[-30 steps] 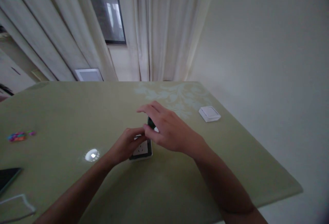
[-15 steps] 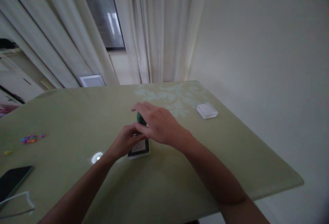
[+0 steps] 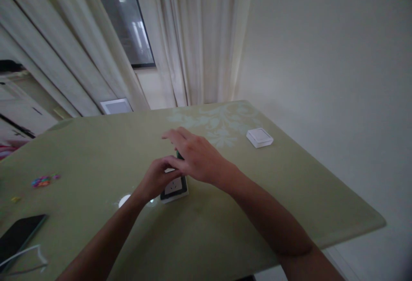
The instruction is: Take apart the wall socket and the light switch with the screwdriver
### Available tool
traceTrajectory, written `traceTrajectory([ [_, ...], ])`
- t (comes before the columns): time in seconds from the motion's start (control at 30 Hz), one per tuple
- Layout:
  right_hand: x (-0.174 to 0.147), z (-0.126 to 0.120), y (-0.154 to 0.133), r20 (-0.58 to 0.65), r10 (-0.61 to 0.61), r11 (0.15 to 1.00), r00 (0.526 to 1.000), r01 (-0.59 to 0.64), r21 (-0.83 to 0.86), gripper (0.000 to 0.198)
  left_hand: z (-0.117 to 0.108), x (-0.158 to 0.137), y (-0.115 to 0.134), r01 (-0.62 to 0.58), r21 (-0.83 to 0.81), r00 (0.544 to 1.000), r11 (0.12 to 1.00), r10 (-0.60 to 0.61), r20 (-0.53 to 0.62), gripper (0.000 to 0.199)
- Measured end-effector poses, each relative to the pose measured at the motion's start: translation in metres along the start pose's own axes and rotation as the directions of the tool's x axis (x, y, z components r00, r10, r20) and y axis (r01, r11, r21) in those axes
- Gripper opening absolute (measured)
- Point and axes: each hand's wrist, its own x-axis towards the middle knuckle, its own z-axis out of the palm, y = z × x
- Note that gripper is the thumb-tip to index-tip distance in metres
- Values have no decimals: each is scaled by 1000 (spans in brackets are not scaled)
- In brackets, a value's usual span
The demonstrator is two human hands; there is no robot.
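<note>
A wall socket [image 3: 174,186] with a white face, a dark surround and a white box under it lies on the table. My left hand [image 3: 158,177] reaches over its upper part, thumb and fingers closed at its far end. Above it, my right hand [image 3: 197,155] curls around a small dark green object [image 3: 179,155], perhaps a handle. Most of that object is hidden behind the fingers, so I cannot tell its kind. The right thumb and the left fingers meet over the socket.
A white square box [image 3: 259,137] lies at the right on the green tablecloth [image 3: 222,233]. On the left are a pile of small colourful pieces [image 3: 41,181], a black phone [image 3: 21,231] and a white cable [image 3: 24,253]. A curtain [image 3: 206,40] hangs behind the table.
The right fingers have shifted slightly around the green object, and less of it shows now. The left hand stays at the socket. The view has tilted a little.
</note>
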Motion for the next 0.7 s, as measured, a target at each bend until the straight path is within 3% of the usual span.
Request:
traceTrajectory([
  [0.33,-1,6,0,3,25,1000,1000,-25,-10,51,-4,-6,-4,-10,-57,999,998,13,51,31],
  [0.5,-2,10,0,-12,34,999,999,-34,-30,49,1,-1,-10,14,-27,1000,1000,-15,-23,27],
  [0.7,-1,10,1,-5,46,998,999,-46,-44,45,-5,-6,-12,2,-42,1000,999,-1,29,26],
])
